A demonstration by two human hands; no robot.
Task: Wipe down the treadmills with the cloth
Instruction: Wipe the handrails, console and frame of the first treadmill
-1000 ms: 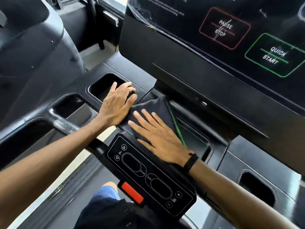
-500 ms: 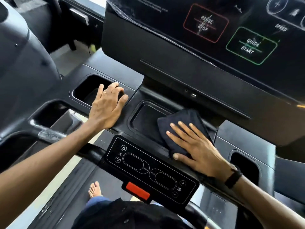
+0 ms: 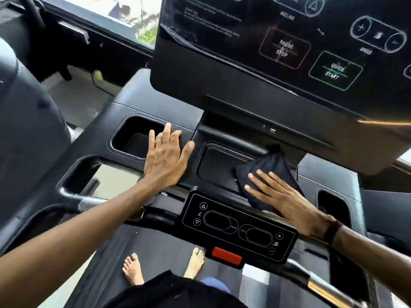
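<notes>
A folded dark cloth lies at the right end of the shallow centre tray of the black treadmill console. My right hand presses flat on the cloth with straight, spread fingers. My left hand rests flat on the console between the left cup holder and the tray, fingers straight and a ring on one finger. The big display panel with PAUSE STOP and QUICK START marks hangs over the tray.
A small control pad with a red stop tab sits on the handlebar in front of me. A second cup holder is at the right. My bare feet stand on the belt. Another treadmill's frame is at the left.
My right hand slid the cloth from the left end of the centre tray to its right end. My left hand stayed on the console beside the cup holder. My view tilted down.
</notes>
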